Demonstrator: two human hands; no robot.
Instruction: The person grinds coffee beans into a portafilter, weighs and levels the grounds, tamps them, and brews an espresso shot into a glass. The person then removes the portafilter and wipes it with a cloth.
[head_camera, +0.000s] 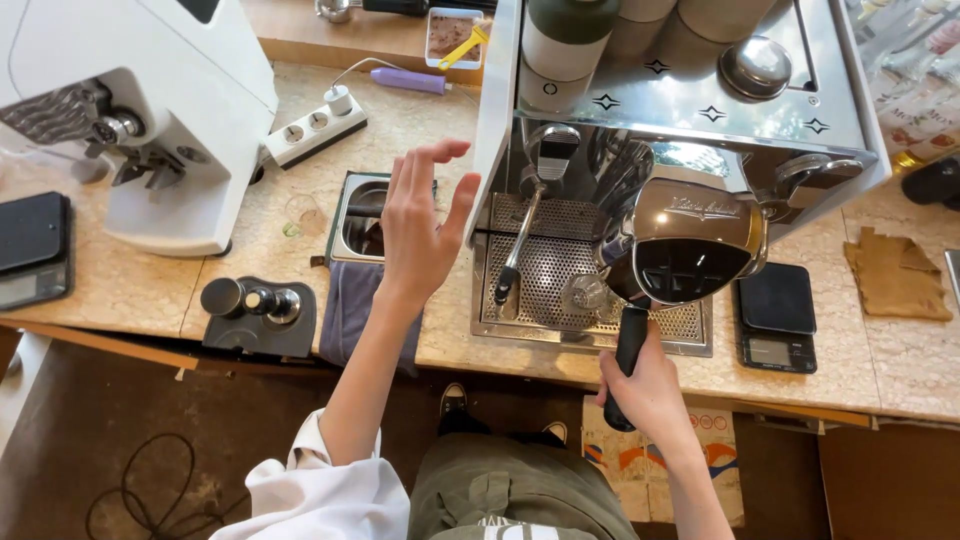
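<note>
- At the far left of the counter, well away from the espresso machine (690, 120), a black scale (32, 248) lies flat by the edge.
- Next comes a white coffee grinder (150, 110), standing well to the left of the machine, with its metal spout facing left.
- In front of the grinder, nearer the counter edge, a black tamping mat (262, 322) carries a tamper (222, 296) and a second round metal tool just beside it.
- A white power strip (315, 125) lies behind, between grinder and machine, with a purple stick-shaped thing (410, 80) just past it.
- A steel knock box (362, 215) sits just left of the machine, with a grey-blue cloth (350, 305) hanging over the counter edge in front of it.
- The left hand (420, 225) hovers above the knock box, just beside the machine's left wall; its fingers are spread apart and hold nothing.
- The machine's steam wand (515, 245) slants down over the perforated drip tray (545, 265), on which a small glass (585, 292) stands.
- The right hand (645, 390) is clamped on the black handle of the portafilter (630, 345), which sticks out from under the machine's group head toward the person, in front of the drip tray.
- To the right of the machine, a second small black scale (775, 315) lies on the counter, touching nothing else.
- Farthest right, well apart from the machine, lies a folded brown cloth (895, 275).
</note>
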